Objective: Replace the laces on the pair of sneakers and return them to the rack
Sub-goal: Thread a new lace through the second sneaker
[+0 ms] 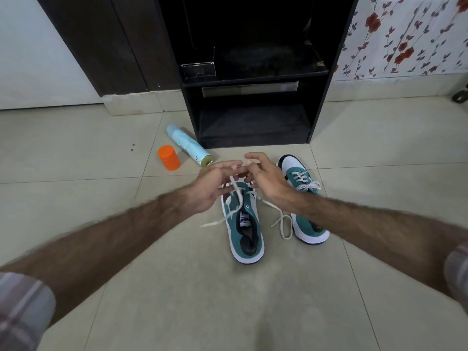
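We are working on the near sneaker (244, 224), which is lying on the tiled floor (101, 211) in front of the dark shoe rack (253, 97). Our left hand (211, 188) and right hand (266, 181) are meeting above its front part, and both are pinching the white lace (236, 196) with curled fingers, so it seems we are making the knot now. The two free ends of this lace are lying loose on the floor, one to the left and one looping to the right. The other sneaker (304, 198), just beside on the right, is already showing a laced front with a tied bow, so we judge that shoe as finished. About half of the lacing work is therefore done; finishing the knot on the near shoe and putting both shoes on the rack are not yet done. Both sneakers are lying upright on their soles, with the long axis running away from us, toes toward the rack and heels toward us. A light blue spray can (188, 145) is lying on its side to the left, with an orange cap (169, 157) near it.
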